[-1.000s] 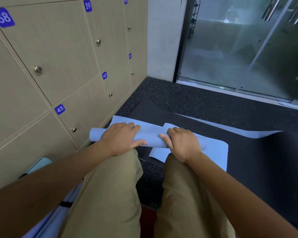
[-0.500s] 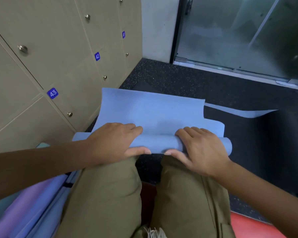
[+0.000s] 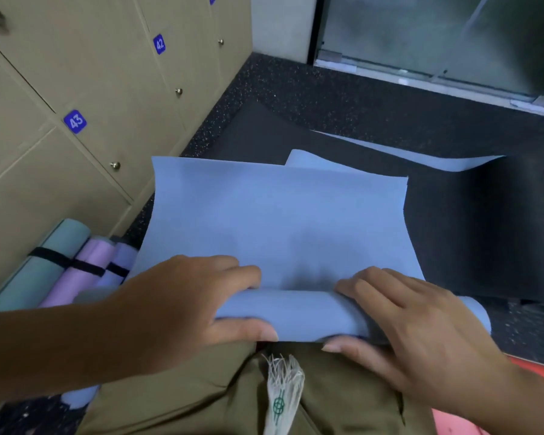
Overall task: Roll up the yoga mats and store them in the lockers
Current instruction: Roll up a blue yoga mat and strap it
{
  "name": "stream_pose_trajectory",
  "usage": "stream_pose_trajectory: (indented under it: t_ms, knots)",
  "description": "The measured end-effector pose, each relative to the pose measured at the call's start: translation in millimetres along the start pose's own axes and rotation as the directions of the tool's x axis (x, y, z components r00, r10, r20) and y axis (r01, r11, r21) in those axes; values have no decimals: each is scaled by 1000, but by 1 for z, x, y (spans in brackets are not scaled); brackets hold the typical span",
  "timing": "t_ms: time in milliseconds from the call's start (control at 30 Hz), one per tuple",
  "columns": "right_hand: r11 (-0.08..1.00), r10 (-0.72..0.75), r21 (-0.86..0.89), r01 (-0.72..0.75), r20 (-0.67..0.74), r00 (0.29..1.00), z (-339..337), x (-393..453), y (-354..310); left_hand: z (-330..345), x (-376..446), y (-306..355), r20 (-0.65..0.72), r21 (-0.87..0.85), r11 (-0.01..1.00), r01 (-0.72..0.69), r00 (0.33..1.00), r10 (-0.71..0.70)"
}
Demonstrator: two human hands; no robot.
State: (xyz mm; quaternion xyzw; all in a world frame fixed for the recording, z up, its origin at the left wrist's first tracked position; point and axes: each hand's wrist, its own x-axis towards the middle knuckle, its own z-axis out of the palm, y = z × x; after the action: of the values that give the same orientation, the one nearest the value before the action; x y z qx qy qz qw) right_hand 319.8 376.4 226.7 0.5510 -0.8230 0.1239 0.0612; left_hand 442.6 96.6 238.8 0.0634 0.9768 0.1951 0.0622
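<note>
Two hands curl around a partly rolled blue yoga mat (image 3: 283,233) held over the person's lap: the left hand (image 3: 186,306) grips the roll near one end, the right hand (image 3: 421,334) near the other. Beyond the fingers, the unrolled sheet lifts free. Between the grips the roll is unsupported, so uneven turning could skew or loosen it

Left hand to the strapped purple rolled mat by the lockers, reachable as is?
Probably yes: the purple rolled mat lies right beside the left hand with nothing between, but that hand grips the blue mat and must let go first.
</note>
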Motion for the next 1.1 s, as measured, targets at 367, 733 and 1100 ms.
stream_pose_trajectory:
  t_ms: [367,733,1100]
  knots:
    - [993,-38,117,20,158,987,-1,-13,-14,23,-14,8,214,-252,960,119,975,-65]
    - [898,63,365,-246,448,892,-8,4,-2,23,-20,12,-48,-104,979,-178,984,174]
    - [982,33,186,-25,-41,999,6,1,-13,13,4,-4,197,-333,943,18,979,51]
